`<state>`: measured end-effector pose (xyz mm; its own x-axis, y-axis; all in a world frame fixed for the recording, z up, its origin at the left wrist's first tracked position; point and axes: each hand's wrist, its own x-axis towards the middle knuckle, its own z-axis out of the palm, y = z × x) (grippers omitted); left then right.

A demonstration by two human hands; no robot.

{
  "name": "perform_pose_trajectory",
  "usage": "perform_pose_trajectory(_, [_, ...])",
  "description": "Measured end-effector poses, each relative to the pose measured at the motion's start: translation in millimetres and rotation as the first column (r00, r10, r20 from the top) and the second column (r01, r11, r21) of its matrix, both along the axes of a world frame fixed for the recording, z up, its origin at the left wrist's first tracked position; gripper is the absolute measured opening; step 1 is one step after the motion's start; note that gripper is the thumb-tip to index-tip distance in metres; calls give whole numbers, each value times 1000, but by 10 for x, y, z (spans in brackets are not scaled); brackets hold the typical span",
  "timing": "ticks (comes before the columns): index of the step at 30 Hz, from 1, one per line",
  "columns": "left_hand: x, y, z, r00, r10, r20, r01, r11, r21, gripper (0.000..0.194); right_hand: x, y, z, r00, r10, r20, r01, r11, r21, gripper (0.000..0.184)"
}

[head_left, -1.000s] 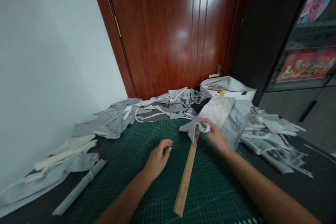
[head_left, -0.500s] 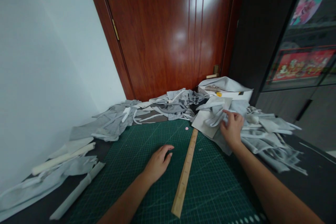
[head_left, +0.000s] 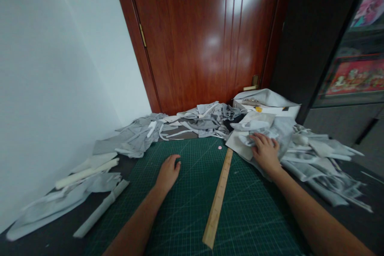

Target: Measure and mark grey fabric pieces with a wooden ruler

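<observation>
My left hand [head_left: 168, 171] hovers over the left half of the green cutting mat [head_left: 186, 212], fingers slightly curved, thumb apart, holding nothing. At the mat's far right, my right hand [head_left: 265, 153] lies over a heap of pale grey cloth pieces [head_left: 280, 132], fingers spread and touching the top cloth. Its palm side is hidden. Under that heap, a flat off-white piece [head_left: 238, 144] sticks out onto the mat. Between my hands a wooden ruler [head_left: 219, 200] runs lengthwise on the mat, and a small pink disc [head_left: 220, 147] lies near its far end.
Grey cloth scraps [head_left: 207, 122] line the mat's far edge. Folded and rolled cloth [head_left: 102, 208] lies at the left by the wall. A white box [head_left: 289, 111] with cloth on top stands behind the right heap. A brown door [head_left: 195, 40] is behind the table.
My left hand has moved left, away from the ruler. My right hand's fingers have spread over the cloth heap, whose top pieces have shifted. The view has swung slightly left.
</observation>
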<state>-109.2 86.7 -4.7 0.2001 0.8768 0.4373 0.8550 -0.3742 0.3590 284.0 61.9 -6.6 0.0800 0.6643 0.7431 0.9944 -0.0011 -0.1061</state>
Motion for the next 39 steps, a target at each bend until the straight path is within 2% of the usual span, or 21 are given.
perform_pose_trajectory(3, [-300, 185, -29, 973, 230, 9, -230, 973, 8, 28, -69, -37, 48, 996, 86, 31, -88, 994, 61, 39])
perform_pose_trajectory(8, [-583, 320, -15, 849, 523, 74, -527, 849, 32, 48, -337, -78, 56, 941, 336, 47, -338, 940, 52, 40])
perform_pose_trajectory(12, [-682, 382, 15, 739, 659, 137, -668, 744, 24, 69, -545, -101, 20, 839, 545, -5, -544, 838, -30, 40])
perform_pose_trajectory(15, [-769, 437, 48, 708, 691, 147, -699, 715, 6, 72, -640, -128, 11, 779, 624, -60, -627, 773, -99, 38])
perform_pose_trajectory(20, [-972, 522, 132, 714, 683, 154, -686, 726, -41, 65, -684, -140, -27, 741, 662, -115, -668, 707, -234, 40])
perform_pose_trajectory(24, [-1130, 555, 168, 718, 664, 208, -663, 744, -85, 51, -682, -104, -88, 750, 647, -139, -651, 685, -326, 41])
perform_pose_trajectory(28, [-1205, 526, 173, 735, 604, 310, -598, 792, -126, 31, -685, -88, -90, 753, 637, -167, -649, 675, -352, 30])
perform_pose_trajectory(30, [-1195, 486, 183, 739, 551, 388, -552, 825, -120, 28, -694, -100, -71, 750, 637, -179, -653, 668, -357, 26])
perform_pose_trajectory(35, [-1018, 394, 231, 735, 305, 606, -338, 939, -62, 25, -721, -140, -47, 719, 666, -197, -682, 623, -383, 24])
perform_pose_trajectory(39, [-756, 390, 241, 646, 106, 756, -85, 994, -67, 27, -719, -140, -55, 712, 671, -204, -688, 611, -391, 30])
